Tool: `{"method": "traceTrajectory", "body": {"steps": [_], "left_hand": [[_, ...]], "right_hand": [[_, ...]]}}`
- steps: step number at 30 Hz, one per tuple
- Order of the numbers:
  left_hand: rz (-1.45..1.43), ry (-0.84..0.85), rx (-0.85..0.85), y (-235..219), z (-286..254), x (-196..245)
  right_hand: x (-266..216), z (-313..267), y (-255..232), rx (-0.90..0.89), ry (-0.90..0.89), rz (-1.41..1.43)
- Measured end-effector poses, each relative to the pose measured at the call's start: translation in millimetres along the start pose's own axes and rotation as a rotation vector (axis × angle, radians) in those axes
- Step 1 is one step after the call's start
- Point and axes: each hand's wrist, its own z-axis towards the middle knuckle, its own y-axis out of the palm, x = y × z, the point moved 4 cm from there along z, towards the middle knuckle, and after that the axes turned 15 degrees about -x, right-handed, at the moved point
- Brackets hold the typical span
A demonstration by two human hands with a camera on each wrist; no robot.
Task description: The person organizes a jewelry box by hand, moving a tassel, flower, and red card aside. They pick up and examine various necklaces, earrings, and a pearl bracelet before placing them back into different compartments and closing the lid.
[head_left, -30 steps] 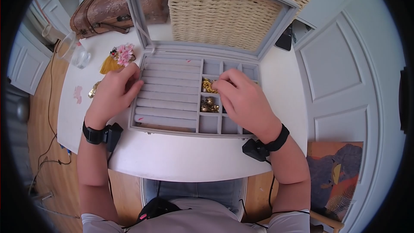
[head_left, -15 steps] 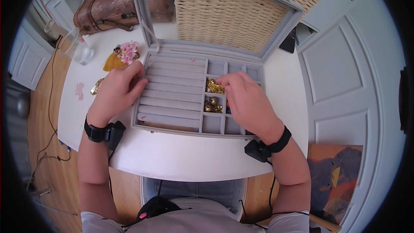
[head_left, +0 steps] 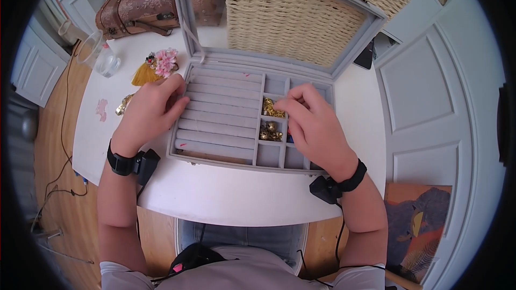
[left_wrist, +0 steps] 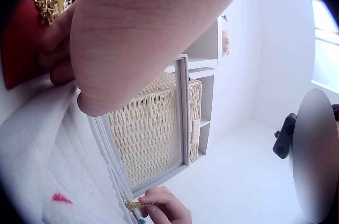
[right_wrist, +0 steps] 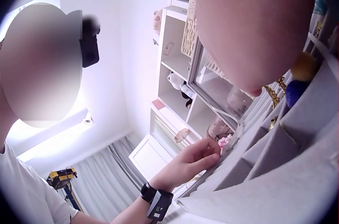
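Observation:
A grey jewelry box [head_left: 223, 161] stands open on a white table. My left hand [head_left: 151, 108] holds its left rim, thumb on the inner side and fingers outside. The right hand [head_left: 316, 129] is over the divided compartments, fingertips at a gold chain [head_left: 273, 108]. In the left wrist view, the right hand [left_wrist: 167, 208] pinches gold chain [left_wrist: 133, 203]; the right wrist view shows chain [right_wrist: 273, 97] beside its fingertips. Round brass-coloured pieces [head_left: 271, 131] lie in the compartment nearer me. The right palm partly hides the other compartments.
Left of the box lie a pink flower ornament [head_left: 166, 62] with a yellow tassel [head_left: 145, 75], a gold piece [head_left: 122, 105] and a clear cup [head_left: 108, 64]. Behind are a brown case [head_left: 141, 6] and a woven basket [head_left: 290, 19]; a phone [head_left: 365, 56] lies at the right.
The head view has shifted slightly, so box and table appear further right. My right fingers have moved a little over the gold chain; the left hand keeps its place on the rim.

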Motion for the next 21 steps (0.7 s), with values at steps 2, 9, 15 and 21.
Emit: {"method": "traceTrajectory", "body": {"steps": [2,9,15,21], "left_hand": [[0.007,0.009,0.000,0.6,-0.7,0.0],[0.002,-0.002,-0.007,2.0,0.7,-1.8],[0.003,-0.018,-0.015,1.3,0.1,-1.2],[0.015,-0.006,-0.004,2.3,0.8,-2.0]], "right_hand": [[0.8,-0.3,0.6,-0.009,0.001,-0.012],[0.7,-1.4,-0.1,-0.012,0.013,-0.039],[-1.3,-0.7,-3.2,0.011,0.113,-0.083],[-0.6,-0.5,-5.9,0.055,0.080,-0.069]]}}
